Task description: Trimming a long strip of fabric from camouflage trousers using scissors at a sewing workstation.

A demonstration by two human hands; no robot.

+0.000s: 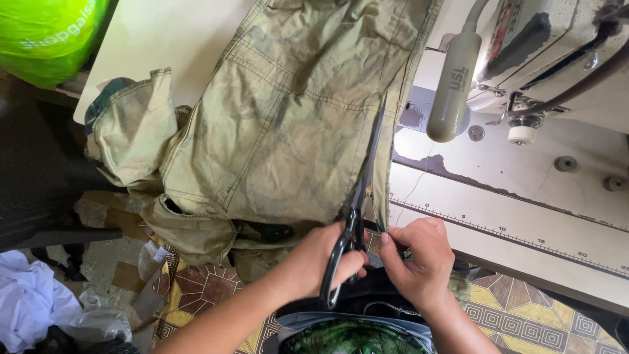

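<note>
At the far left corner of the view we note a bright green bag (pixel 46 36) beside the counter (pixel 164 39), and below it, on the floor, a heap of white cloth (pixel 26 305) on patterned tiles (pixel 196 288). Moving right, an olive camouflage garment (pixel 282 124) lies across the counter, its bunched part hanging over the near left edge and its main panel spread flat toward the far edge. Our left hand (pixel 324 262) is closed around the black handles of a pair of scissors (pixel 359 196), fingers through the loops; the blades point away from us and run up along the garment's right-hand edge, where a narrow strip of fabric is parting from the panel. Just beside it, our right hand (pixel 419 259) is closed in a pinch on the lower end of that strip, at the near edge of the counter. Further right, the counter carries a printed ruler scale (pixel 511 233) along its near edge. At the far right corner stands a sewing machine (pixel 563 59), with a grey cylindrical lamp (pixel 453 85) hanging before it.
</note>
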